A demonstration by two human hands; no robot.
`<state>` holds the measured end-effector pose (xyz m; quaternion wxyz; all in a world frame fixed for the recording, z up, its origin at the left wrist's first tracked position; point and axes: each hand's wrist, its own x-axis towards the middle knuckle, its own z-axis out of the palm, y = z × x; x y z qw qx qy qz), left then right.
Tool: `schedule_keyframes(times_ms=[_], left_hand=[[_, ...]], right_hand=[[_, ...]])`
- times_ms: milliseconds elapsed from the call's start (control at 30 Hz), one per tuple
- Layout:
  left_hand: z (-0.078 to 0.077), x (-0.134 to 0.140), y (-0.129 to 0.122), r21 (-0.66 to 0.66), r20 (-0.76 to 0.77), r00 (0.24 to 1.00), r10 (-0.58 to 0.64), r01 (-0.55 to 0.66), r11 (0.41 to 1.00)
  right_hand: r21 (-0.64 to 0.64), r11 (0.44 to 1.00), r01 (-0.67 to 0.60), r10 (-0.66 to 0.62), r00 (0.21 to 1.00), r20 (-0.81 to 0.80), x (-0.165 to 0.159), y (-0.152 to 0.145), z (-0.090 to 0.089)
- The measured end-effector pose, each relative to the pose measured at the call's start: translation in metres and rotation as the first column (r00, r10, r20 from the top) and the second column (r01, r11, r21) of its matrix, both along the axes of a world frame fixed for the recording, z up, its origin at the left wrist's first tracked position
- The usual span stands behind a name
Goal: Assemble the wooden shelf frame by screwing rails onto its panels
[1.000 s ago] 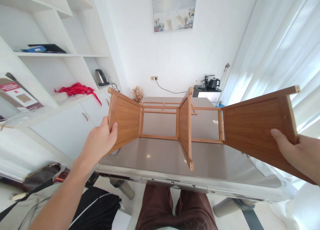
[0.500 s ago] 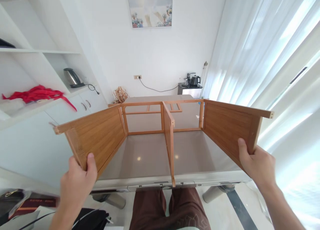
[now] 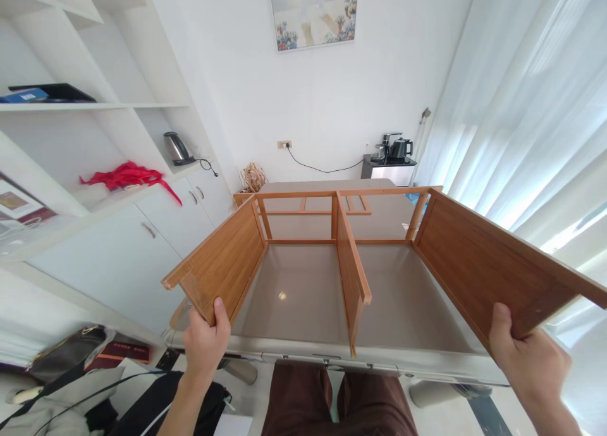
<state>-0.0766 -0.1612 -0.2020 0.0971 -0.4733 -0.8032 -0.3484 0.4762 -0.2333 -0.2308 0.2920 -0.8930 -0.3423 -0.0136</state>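
Observation:
A wooden frame with three upright panels stands on the grey table (image 3: 303, 297), joined at the back by long rails. My left hand (image 3: 206, 341) is closed round the lower near edge of the left wooden panel (image 3: 232, 252), thumb on its inner face. At the opposite end, my right hand (image 3: 528, 354) grips the near edge of the right wooden panel (image 3: 484, 265), its fingers hidden behind the wood. Between them the middle panel (image 3: 349, 259) points toward me, touched by neither hand. Behind the frame lies a flat ladder-like wooden piece (image 3: 303, 212).
White shelves (image 3: 142, 105) on the left hold an electric kettle (image 3: 177, 148) and a red cloth (image 3: 128, 175). A black kettle (image 3: 401, 148) stands on a small cabinet at the back. White curtains (image 3: 516, 107) hang close on the right. Bags (image 3: 66, 354) lie low at left.
My view has turned left, so the scene sits further right. The frame has tilted or shifted, its right panel now reaching nearer the right edge. Both hands keep their grip.

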Motion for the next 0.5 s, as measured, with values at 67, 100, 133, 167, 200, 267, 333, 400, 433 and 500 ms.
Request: schedule_keyframes(times_ms=[67, 100, 133, 167, 200, 267, 333, 400, 433, 500], left_hand=[[-0.009, -0.001, 0.003, 0.022, 0.005, 1.0, 0.004, -0.004, 1.0], [-0.013, -0.001, 0.004, 0.034, 0.016, 1.0, 0.006, -0.006, 0.999], [-0.017, -0.002, 0.006, 0.045, 0.03, 0.999, 0.009, -0.01, 0.999], [-0.022, -0.002, 0.007, 0.049, 0.046, 0.999, 0.009, -0.012, 0.999], [-0.026, -0.003, 0.009, 0.048, 0.062, 0.998, 0.008, -0.011, 0.999], [-0.034, -0.005, 0.012, 0.035, 0.091, 0.996, 0.006, -0.009, 0.999], [-0.043, -0.006, 0.015, 0.021, 0.119, 0.993, 0.003, -0.005, 1.0], [-0.051, -0.007, 0.018, 0.026, 0.14, 0.99, 0.004, -0.007, 1.0], [-0.054, -0.007, 0.02, 0.033, 0.147, 0.989, 0.005, -0.01, 0.999], [-0.059, -0.006, 0.024, 0.044, 0.157, 0.988, 0.006, -0.013, 0.999]], right_hand=[[0.027, 1.0, 0.015, -0.016, 1.0, 0.006, 0.003, 0.005, -0.009], [0.044, 0.999, 0.018, -0.018, 1.0, 0.011, 0.004, 0.007, -0.013], [0.047, 0.999, 0.013, -0.014, 1.0, 0.011, 0.005, 0.009, -0.017], [0.048, 0.999, 0.015, -0.016, 1.0, 0.011, 0.006, 0.011, -0.019], [0.049, 0.999, 0.02, -0.02, 1.0, 0.01, 0.006, 0.012, -0.022], [0.052, 0.998, 0.027, -0.027, 1.0, 0.004, 0.006, 0.014, -0.025], [0.059, 0.998, 0.033, -0.033, 0.999, -0.002, 0.007, 0.016, -0.027], [0.063, 0.998, 0.028, -0.027, 1.0, -0.011, 0.009, 0.018, -0.029], [0.064, 0.998, 0.029, -0.028, 0.999, -0.016, 0.01, 0.019, -0.03], [0.064, 0.997, 0.036, -0.035, 0.999, -0.03, 0.012, 0.02, -0.033]])
